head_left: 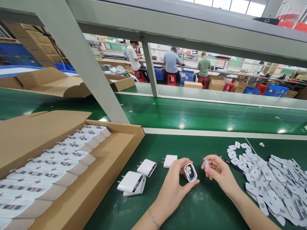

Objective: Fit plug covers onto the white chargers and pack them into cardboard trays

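Wrapped round a white charger housing, my left hand tilts its uncovered end toward me, with the circuit parts inside showing. My right hand pinches a small white end cover between thumb and fingers, a short gap to the right of the housing. Left of my hands, several white plug chargers lie on the green work surface, their metal prongs pointing left. A large heap of loose white end covers spreads out on the right, and a dark pen lies at its near-left edge.
An opened cardboard box on the left holds rows of white chargers. A metal frame post slants down behind it. Beyond runs a green conveyor belt. Several people sit at a far bench among blue crates.
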Demonstrator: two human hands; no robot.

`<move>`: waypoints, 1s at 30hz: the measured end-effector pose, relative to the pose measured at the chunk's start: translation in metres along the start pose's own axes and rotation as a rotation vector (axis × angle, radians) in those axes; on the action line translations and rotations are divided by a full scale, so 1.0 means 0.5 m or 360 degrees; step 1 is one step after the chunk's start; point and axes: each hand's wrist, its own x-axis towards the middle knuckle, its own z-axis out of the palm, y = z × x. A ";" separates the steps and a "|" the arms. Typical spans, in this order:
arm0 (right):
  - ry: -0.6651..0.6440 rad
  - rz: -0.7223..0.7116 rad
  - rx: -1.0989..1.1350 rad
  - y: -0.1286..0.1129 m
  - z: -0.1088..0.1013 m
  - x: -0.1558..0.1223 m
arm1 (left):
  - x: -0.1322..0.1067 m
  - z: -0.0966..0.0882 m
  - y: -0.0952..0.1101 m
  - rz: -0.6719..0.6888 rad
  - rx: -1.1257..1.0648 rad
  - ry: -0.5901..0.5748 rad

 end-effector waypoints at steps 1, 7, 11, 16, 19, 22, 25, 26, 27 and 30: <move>0.0018 -0.0042 -0.0074 -0.001 0.002 -0.004 | 0.001 0.000 0.001 0.0017 0.0041 0.0001; 0.0074 -0.0627 -0.0725 0.001 0.031 -0.033 | 0.004 0.002 0.009 0.0086 0.0101 -0.0039; 0.0024 -0.0858 -0.0893 0.009 0.049 -0.043 | 0.000 0.010 0.010 0.0071 -0.0026 -0.0151; 0.0096 -0.1041 -0.1006 0.021 0.058 -0.042 | -0.004 0.021 0.008 0.0025 -0.0117 -0.0042; 0.0174 -0.1100 -0.1034 0.024 0.062 -0.039 | -0.009 0.023 0.009 0.0033 -0.0148 0.0032; 0.0224 -0.1105 -0.1009 0.023 0.063 -0.037 | -0.013 0.026 0.015 0.0035 -0.0199 0.0034; 0.0237 -0.1134 -0.0984 0.021 0.063 -0.036 | -0.014 0.032 0.018 -0.0032 -0.0403 -0.0018; 0.0237 -0.1145 -0.0989 0.022 0.063 -0.036 | -0.014 0.033 0.019 -0.0078 -0.0474 -0.0020; 0.0236 -0.1155 -0.0999 0.022 0.063 -0.035 | -0.013 0.034 0.019 -0.0132 -0.0530 -0.0012; 0.0228 -0.1146 -0.1020 0.023 0.062 -0.034 | -0.011 0.028 0.021 -0.0271 -0.0650 -0.0024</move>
